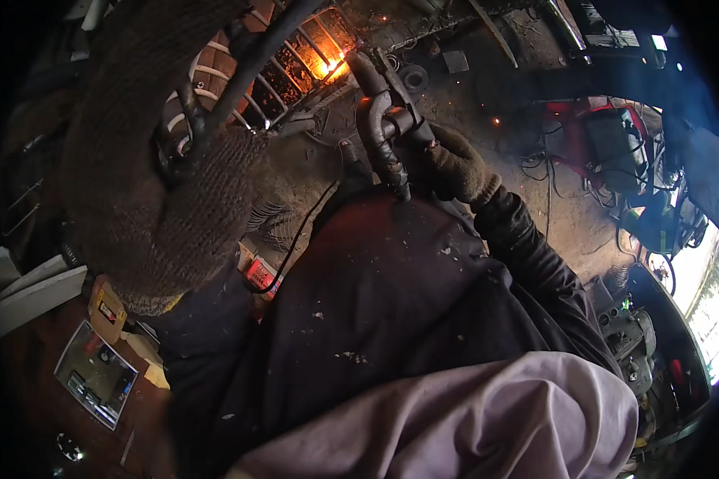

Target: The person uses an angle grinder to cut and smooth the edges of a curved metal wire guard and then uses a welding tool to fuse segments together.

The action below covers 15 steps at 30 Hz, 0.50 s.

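My left hand point(176, 215), in a thick brown knit glove, looms close on the left. Its fingers appear closed round a dark bent bar point(268, 56) that slants up toward the top edge. My right hand point(459, 164), gloved the same, grips a heavy dark metal tool point(387, 120) with a thick curved loop and a cross pin; its kind is unclear. The tool's far end lies beside a bright orange glow point(333, 64) on a barred metal grille point(295, 68). Sparks fly around the glow. Part of the grille is hidden behind my left hand and the bar.
A red-framed machine with cables point(615, 148) stands at the right. Below it is an open bin of metal parts point(635, 343). A metal ring point(413, 77) lies on the dirty floor. At lower left are a rectangular mirror-like panel point(96, 375), a cardboard box point(107, 310) and pale boards point(40, 295).
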Each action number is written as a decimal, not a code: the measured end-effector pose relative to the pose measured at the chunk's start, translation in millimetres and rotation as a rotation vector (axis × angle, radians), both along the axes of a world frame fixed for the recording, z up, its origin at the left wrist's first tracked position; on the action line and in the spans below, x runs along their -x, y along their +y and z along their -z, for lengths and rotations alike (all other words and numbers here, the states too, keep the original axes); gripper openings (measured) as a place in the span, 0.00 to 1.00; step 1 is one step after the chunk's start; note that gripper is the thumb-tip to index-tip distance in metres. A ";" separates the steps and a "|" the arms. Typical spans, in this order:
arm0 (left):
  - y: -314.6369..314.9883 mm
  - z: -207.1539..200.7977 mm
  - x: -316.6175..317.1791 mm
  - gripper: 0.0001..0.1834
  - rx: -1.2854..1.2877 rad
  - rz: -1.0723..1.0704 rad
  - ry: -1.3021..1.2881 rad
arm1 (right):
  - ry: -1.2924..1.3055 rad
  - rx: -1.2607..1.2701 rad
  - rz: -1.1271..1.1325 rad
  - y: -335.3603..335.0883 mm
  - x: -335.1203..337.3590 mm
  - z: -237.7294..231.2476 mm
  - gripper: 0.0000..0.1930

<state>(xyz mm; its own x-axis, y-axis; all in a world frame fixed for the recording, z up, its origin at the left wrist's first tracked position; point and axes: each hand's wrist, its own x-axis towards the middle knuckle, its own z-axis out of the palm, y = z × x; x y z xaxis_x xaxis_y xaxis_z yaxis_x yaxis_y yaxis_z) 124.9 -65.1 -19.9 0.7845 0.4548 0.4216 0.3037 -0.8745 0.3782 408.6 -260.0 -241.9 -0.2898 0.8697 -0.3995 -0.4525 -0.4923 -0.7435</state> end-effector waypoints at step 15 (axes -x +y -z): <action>-2.8 -7.8 4.3 0.35 -0.039 -0.080 0.101 | 0.045 0.083 -0.020 0.8 4.2 6.2 0.25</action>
<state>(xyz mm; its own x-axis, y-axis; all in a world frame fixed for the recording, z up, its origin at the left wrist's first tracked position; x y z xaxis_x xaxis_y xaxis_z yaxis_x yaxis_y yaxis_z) 120.6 -67.9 -12.1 0.7854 0.5029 0.3609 0.4083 -0.8591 0.3087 404.4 -259.2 -248.0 -0.3256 0.8281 -0.4563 -0.4742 -0.5605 -0.6789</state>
